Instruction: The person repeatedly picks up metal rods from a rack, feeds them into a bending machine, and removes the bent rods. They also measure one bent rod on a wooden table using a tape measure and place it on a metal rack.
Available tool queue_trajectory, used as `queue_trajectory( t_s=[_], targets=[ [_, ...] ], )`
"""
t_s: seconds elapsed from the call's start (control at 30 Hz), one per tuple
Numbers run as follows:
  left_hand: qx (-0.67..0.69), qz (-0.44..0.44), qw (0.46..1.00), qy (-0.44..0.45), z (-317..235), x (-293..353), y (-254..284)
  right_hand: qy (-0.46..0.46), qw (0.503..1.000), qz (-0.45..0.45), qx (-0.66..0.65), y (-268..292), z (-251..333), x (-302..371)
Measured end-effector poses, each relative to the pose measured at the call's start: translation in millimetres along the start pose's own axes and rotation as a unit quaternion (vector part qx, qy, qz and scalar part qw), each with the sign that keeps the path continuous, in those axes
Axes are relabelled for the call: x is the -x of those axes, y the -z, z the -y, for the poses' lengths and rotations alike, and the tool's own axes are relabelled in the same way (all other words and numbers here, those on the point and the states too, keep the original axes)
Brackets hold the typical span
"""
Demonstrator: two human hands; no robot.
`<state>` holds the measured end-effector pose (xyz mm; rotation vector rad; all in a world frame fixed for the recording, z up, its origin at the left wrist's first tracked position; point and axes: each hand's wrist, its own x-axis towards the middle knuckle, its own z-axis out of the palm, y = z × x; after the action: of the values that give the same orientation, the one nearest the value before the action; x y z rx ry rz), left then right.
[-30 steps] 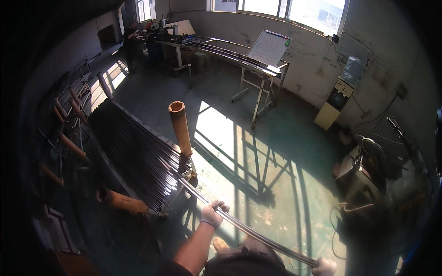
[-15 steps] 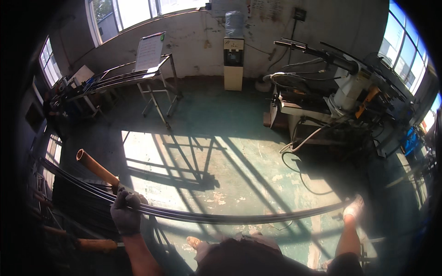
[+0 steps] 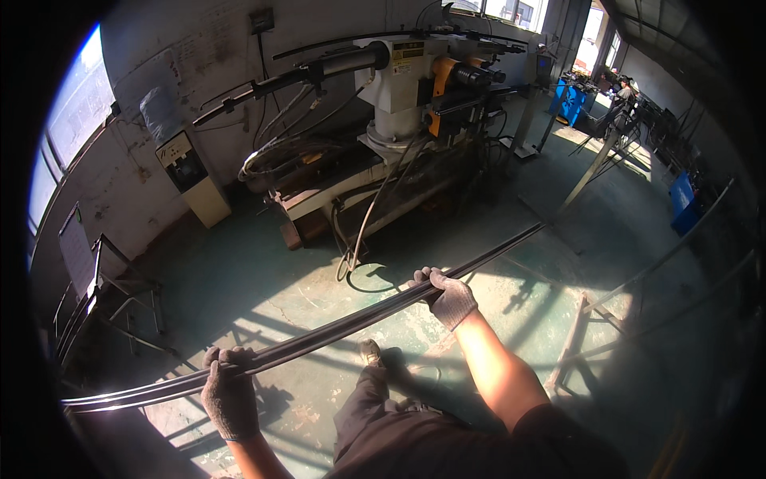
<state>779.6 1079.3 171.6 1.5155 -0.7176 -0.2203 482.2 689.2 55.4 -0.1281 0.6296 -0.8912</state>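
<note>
Both hands wear grey knit gloves and grip a bundle of long, thin dark metal bars (image 3: 335,328). My left hand (image 3: 229,391) is closed round the bundle at the lower left, its fingers wrapped over the top. Farther along, at the centre right, my right hand (image 3: 447,297) is closed on the same bars. The bundle slants across in front of me, from the lower left up to the right, clear of the floor. Its left end catches bright light. How many bars lie together I cannot tell exactly.
A large machine (image 3: 395,96) with hoses stands ahead, and a water dispenser (image 3: 191,177) by the wall to its left. A board on a metal frame (image 3: 77,251) is at the far left. Metal racks (image 3: 570,339) stand to the right; a person (image 3: 622,100) is in the distance.
My view has swung to the right, bringing the machine to the middle. My right hand now holds the bars closer to my left hand. The bundle now slants upward to the right.
</note>
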Motion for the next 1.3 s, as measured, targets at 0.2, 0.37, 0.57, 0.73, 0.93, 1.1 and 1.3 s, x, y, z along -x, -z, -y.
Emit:
queue_trajectory(
  t_s=[0.2, 0.37, 0.57, 0.73, 0.93, 1.1, 1.3],
  targets=[
    [0.237, -0.106, 0.965, 0.049, 65, -175, -39, 0.165, 0.984, -0.036, 0.060, -66, 151, -147],
    [0.281, -0.114, 0.948, 0.096, 94, -291, -140, 0.235, 0.966, -0.064, 0.093, -110, 266, -240],
    [0.102, -0.019, 0.995, 0.015, 106, -405, -237, 0.276, 0.952, -0.087, 0.099, -135, 400, -364],
    [-0.272, -0.031, 0.942, -0.196, 156, -438, -363, 0.251, 0.965, -0.058, 0.040, -138, 517, -514],
    [-0.109, -0.060, 0.991, 0.050, 173, -462, -522, 0.250, 0.947, 0.143, 0.143, -172, 632, -659],
    [-0.247, -0.040, 0.968, 0.030, 141, -491, -624, 0.181, 0.976, 0.120, 0.011, -226, 687, -738],
    [-0.354, -0.022, 0.935, -0.014, 119, -541, -710, 0.144, 0.987, 0.069, 0.018, -249, 707, -808]
  ],
)
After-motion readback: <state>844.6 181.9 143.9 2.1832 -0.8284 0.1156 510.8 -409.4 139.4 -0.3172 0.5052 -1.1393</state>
